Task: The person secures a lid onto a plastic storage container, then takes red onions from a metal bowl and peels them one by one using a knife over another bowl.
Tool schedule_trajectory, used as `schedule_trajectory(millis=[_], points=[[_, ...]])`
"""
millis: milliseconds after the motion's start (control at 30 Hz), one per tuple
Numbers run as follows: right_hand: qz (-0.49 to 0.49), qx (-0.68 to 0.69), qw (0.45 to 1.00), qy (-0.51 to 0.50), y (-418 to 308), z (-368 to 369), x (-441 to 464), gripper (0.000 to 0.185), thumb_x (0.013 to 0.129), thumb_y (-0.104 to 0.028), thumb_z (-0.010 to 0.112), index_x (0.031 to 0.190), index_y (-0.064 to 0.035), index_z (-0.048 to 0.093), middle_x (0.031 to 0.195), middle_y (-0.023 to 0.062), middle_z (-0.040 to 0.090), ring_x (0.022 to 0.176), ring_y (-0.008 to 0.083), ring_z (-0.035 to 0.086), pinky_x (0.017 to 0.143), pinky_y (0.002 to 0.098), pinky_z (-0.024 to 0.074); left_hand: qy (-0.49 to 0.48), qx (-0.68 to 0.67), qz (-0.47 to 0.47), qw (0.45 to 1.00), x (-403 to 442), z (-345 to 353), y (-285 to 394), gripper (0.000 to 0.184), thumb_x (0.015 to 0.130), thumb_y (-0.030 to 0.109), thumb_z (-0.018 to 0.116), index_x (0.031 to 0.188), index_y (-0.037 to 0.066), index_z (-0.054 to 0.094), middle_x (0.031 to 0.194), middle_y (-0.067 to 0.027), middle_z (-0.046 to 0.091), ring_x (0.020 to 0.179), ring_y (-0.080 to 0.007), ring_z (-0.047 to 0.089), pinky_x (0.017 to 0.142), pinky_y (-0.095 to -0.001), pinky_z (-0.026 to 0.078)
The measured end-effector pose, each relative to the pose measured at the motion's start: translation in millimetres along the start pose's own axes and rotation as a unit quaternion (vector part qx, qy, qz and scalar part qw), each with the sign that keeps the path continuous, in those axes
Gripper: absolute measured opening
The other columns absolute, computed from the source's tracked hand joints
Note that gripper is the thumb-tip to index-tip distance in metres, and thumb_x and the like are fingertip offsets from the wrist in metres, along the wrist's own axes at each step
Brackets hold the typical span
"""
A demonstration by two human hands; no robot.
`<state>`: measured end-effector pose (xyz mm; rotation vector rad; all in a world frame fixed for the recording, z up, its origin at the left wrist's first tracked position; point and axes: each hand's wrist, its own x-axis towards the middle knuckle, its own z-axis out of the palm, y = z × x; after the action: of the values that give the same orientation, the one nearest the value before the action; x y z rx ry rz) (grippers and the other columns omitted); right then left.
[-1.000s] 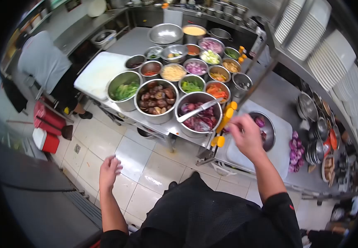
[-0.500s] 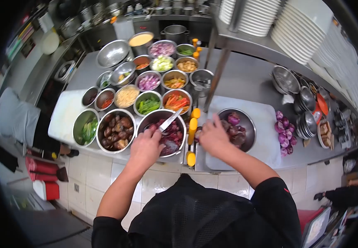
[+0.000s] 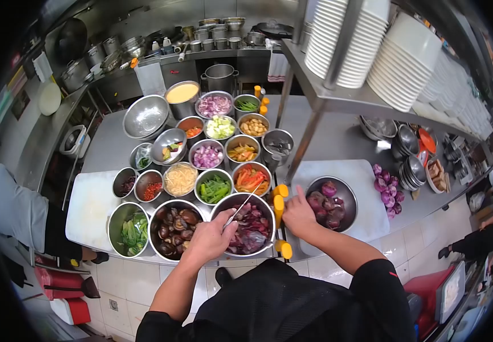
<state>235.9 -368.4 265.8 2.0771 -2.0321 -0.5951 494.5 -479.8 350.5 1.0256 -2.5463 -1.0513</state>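
Note:
My left hand (image 3: 211, 235) is closed round the handle of a knife (image 3: 242, 207), whose blade slants up and right over a steel pot of sliced purple onions (image 3: 252, 228). My right hand (image 3: 300, 214) is on the white cutting board (image 3: 366, 196), left of a steel bowl (image 3: 350, 199) with peeled purple onions (image 3: 327, 211). One finger points upward; what the others hold, if anything, is hidden. Yellow-handled tools (image 3: 279, 205) stand between the pot and the board. A pot of brown mushrooms (image 3: 172, 225) is left of the onion pot.
Several steel containers of cut vegetables (image 3: 207, 155) fill the middle of the counter. Unpeeled purple onions (image 3: 387, 191) lie right of the board. A metal shelf (image 3: 349, 101) with stacked white dishes (image 3: 403, 62) overhangs the right side. A person (image 3: 21, 199) stands at the far left.
My left hand came up from over the floor to the onion pot and now grips the knife that lay across it. My right hand moved from above the bowl to its left side. The view turned.

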Motion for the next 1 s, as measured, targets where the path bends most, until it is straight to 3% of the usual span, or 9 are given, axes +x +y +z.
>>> schedule_trajectory(millis=[100, 300, 500, 600, 633, 700, 767, 833, 1000], points=[[-0.004, 0.001, 1.000, 0.018, 0.6, -4.4, -3.8, 0.025, 0.084, -0.017, 0.054, 0.097, -0.0008, 0.068, 0.086, 0.0102, 0.065, 0.094, 0.0284, 0.062, 0.116, 0.0598, 0.0157, -0.027, -0.086, -0.018, 0.996, -6.0, -18.9, -15.9, 0.043, 0.096, 0.030, 0.053, 0.134, 0.009, 0.052, 0.083, -0.0239, 0.068, 0.084, -0.0439, 0.066, 0.076, -0.0487, 0.052], [-0.057, 0.043, 0.990, 0.119, 5.2, -20.3, -24.6, 0.021, 0.072, -0.021, 0.064, 0.086, -0.0064, 0.068, 0.084, 0.0077, 0.060, 0.095, 0.0266, 0.058, 0.115, 0.0585, 0.0211, -0.082, -0.295, -0.024, 0.952, -4.6, -29.8, -56.2, 0.024, 0.096, 0.015, 0.047, 0.112, 0.000, 0.057, 0.089, -0.0090, 0.067, 0.071, -0.0162, 0.068, 0.063, -0.0321, 0.054], [0.025, 0.210, 0.958, 0.196, 10.1, -74.8, -59.7, 0.025, 0.068, -0.018, 0.073, 0.091, -0.0135, 0.065, 0.090, 0.0096, 0.056, 0.095, 0.0309, 0.055, 0.092, 0.0467, 0.0447, -0.151, -0.346, -0.058, 0.924, -2.9, -44.8, -49.2, 0.025, 0.100, 0.020, 0.046, 0.111, 0.000, 0.057, 0.076, -0.0036, 0.059, 0.059, -0.0102, 0.058, 0.052, -0.0252, 0.048], [0.146, 0.460, 0.854, 0.195, 6.8, -91.5, -73.1, 0.031, 0.080, -0.009, 0.067, 0.111, -0.0079, 0.061, 0.103, 0.0101, 0.063, 0.096, 0.0264, 0.063, 0.085, 0.0360, 0.0510, -0.151, -0.355, -0.027, 0.922, 4.5, -35.7, -47.8, 0.029, 0.102, 0.029, 0.049, 0.097, 0.001, 0.056, 0.061, -0.0009, 0.053, 0.050, -0.0107, 0.055, 0.049, -0.0257, 0.045], [0.187, 0.661, 0.701, 0.191, 0.4, -76.0, -69.8, 0.027, 0.090, -0.015, 0.063, 0.115, -0.0049, 0.059, 0.112, 0.0097, 0.061, 0.101, 0.0207, 0.062, 0.086, 0.0357, 0.0527, -0.155, -0.354, -0.028, 0.922, 7.0, -33.7, -41.8, 0.030, 0.102, 0.030, 0.049, 0.094, 0.001, 0.054, 0.058, -0.0010, 0.054, 0.049, -0.0118, 0.056, 0.049, -0.0265, 0.045], [0.256, 0.870, 0.389, 0.160, -18.7, -90.8, -61.5, 0.038, 0.101, -0.023, 0.049, 0.132, -0.0011, 0.043, 0.121, 0.0145, 0.056, 0.109, 0.0310, 0.062, 0.091, 0.0446, 0.0547, -0.156, -0.315, -0.009, 0.936, 11.5, -21.0, -39.9, 0.036, 0.103, 0.034, 0.046, 0.098, 0.001, 0.058, 0.060, -0.0038, 0.058, 0.051, -0.0119, 0.059, 0.050, -0.0266, 0.046], [0.174, 0.949, 0.236, 0.115, -27.1, -89.9, -48.4, 0.045, 0.100, -0.028, 0.050, 0.136, -0.0026, 0.037, 0.123, 0.0176, 0.056, 0.105, 0.0373, 0.065, 0.089, 0.0445, 0.0549, -0.154, -0.346, -0.019, 0.925, 10.1, -14.9, -26.3, 0.038, 0.103, 0.037, 0.045, 0.098, 0.001, 0.057, 0.062, -0.0031, 0.058, 0.053, -0.0117, 0.060, 0.050, -0.0257, 0.046], [0.136, 0.977, 0.139, 0.094, -37.2, -87.7, -34.4, 0.048, 0.100, -0.028, 0.052, 0.138, -0.0040, 0.035, 0.122, 0.0166, 0.056, 0.102, 0.0346, 0.066, 0.089, 0.0427, 0.0546, -0.163, -0.350, -0.024, 0.922, 12.3, -8.0, -23.6, 0.041, 0.104, 0.038, 0.042, 0.114, 0.002, 0.057, 0.069, -0.0025, 0.058, 0.057, -0.0103, 0.058, 0.051, -0.0241, 0.045], [0.166, 0.962, 0.196, 0.088, -47.7, -70.8, -22.2, 0.046, 0.098, -0.017, 0.055, 0.140, -0.0086, 0.038, 0.119, 0.0115, 0.059, 0.102, 0.0253, 0.065, 0.091, 0.0398, 0.0532, -0.132, -0.328, -0.030, 0.935, 18.2, 3.8, -18.1, 0.053, 0.105, 0.042, 0.037, 0.138, 0.002, 0.046, 0.075, -0.0012, 0.055, 0.059, -0.0092, 0.051, 0.054, -0.0244, 0.043]])
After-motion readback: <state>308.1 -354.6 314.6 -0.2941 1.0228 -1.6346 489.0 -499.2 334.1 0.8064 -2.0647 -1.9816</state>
